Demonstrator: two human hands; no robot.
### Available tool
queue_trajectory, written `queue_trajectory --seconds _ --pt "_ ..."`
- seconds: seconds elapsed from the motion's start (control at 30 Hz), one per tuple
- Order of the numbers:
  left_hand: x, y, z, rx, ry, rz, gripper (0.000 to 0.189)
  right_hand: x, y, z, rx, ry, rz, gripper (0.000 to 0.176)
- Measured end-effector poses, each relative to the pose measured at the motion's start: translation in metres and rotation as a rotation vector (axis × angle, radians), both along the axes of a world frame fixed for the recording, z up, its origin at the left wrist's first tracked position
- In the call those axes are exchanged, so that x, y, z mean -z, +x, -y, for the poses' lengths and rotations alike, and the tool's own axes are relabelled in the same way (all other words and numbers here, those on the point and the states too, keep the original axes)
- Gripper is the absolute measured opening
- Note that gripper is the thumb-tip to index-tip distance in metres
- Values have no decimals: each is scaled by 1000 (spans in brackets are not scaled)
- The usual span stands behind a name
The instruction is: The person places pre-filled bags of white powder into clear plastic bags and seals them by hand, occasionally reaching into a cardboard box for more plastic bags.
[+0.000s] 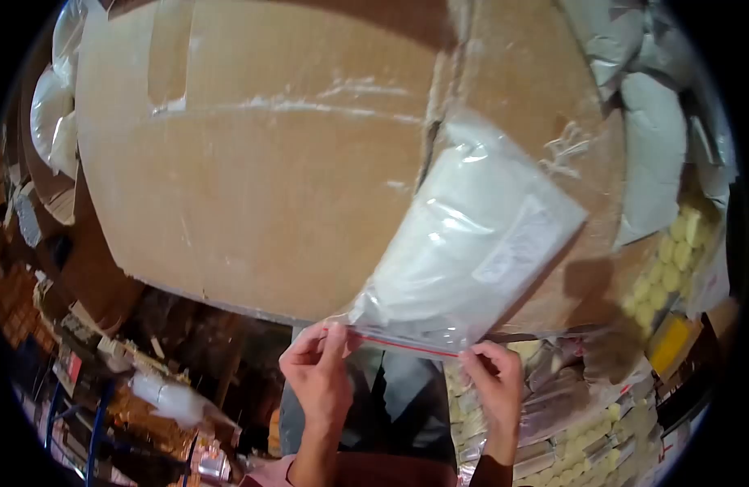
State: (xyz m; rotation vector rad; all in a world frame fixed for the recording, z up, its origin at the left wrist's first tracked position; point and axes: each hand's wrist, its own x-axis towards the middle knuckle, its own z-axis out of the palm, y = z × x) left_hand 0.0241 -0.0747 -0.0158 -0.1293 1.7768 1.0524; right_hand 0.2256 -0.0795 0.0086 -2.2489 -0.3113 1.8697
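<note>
A clear zip-lock bag point(439, 243) filled with white powder lies on a cardboard surface point(269, 203), its mouth hanging over the near edge. A red zip strip runs across that mouth, and a white label point(516, 243) shows on the right part of the bag. My left hand point(319, 373) pinches the left end of the strip between thumb and fingers. At the strip's right end, my right hand point(496, 373) grips the other corner. Between both hands the strip is stretched nearly straight. Whether the zip is fully pressed together cannot be made out.
White filled bags point(654, 154) lie at the right edge, and more plastic bags point(53, 122) at the left. Packs of pale yellow rounded pieces point(671, 260) sit at the right and lower right. A yellow item point(673, 345) is beside them. White powder streaks mark the cardboard.
</note>
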Motion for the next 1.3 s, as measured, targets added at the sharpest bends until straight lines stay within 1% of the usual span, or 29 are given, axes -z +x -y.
queue_trajectory --seconds 0.03,0.1,0.17,0.2,0.23,0.3,0.33,0.4,0.43,0.47,0.5,0.53,0.57,0.63,0.7,0.77,0.83,0.87,0.9,0.97,1.03,1.07,1.1,1.13,1.17,1.27,1.3 --pt "0 -6 4 22 64 32 11 4 1 8 44 41 -52 11" --pt "-1 -8 1 -12 50 60 13 5 2 13 -15 66 -80 11" --pt "-4 -10 -3 47 47 -23 17 4 2 16 22 104 -131 12" --pt "-10 -12 -6 202 55 -90 16 7 3 21 -16 118 -134 13" --pt "-15 -14 -9 249 84 -85 16 7 2 20 2 131 -146 18" --pt "-19 -19 -14 341 139 -94 19 9 8 21 -225 293 -25 20" --pt "-20 -21 -23 386 123 -115 25 10 8 13 -164 338 -19 22" --pt "-18 -13 -52 565 288 -129 32 10 6 -9 -49 426 -22 30" --pt "-20 -10 -64 643 365 -154 37 14 3 -17 87 443 -94 37" --pt "-20 -10 -76 819 340 -124 44 18 -1 -24 224 459 -165 45" --pt "-19 -11 -92 986 322 -116 52 10 -12 -48 371 537 -283 48" --pt "-23 -8 -106 1121 253 -126 58 10 -18 -57 378 554 -245 61" --pt "-27 -4 -123 1243 172 -141 65 3 -28 -67 362 602 -267 64" --pt "-10 7 -122 1008 384 155 63 1 -25 -80 401 367 -449 58" --pt "-5 11 -116 1004 474 135 65 9 -16 -70 389 497 -532 51" --pt "-52 7 -102 1000 552 202 70 -18 -14 -55 301 653 -446 54" --pt "-125 -7 -71 1059 605 70 74 -81 -23 -34 274 677 -542 58" --pt "-148 -17 -49 1016 590 178 76 -110 -25 -17 180 676 -540 61" --pt "-169 -26 -33 959 575 286 77 -127 -26 -8 75 669 -539 64" --pt "-221 -46 -4 834 545 615 75 -133 -25 14 -171 488 -519 73" --pt "-200 -59 38 753 505 709 71 -127 -20 40 -379 317 -467 81" --pt "-235 -73 49 635 266 825 67 -112 -24 46 -497 435 -430 73" --pt "-270 -86 61 468 25 909 62 -159 -49 43 -386 444 -476 69" --pt "-284 -101 68 396 21 952 61 -183 -66 37 -566 439 -349 66" --pt "-293 -116 72 335 82 959 60 -195 -83 30 -735 432 -215 64" --pt "-325 -156 76 115 263 941 56 -196 -140 3 -649 889 -449 49" --pt "-336 -169 71 43 310 902 55 -218 -164 -21 -554 723 -602 56"
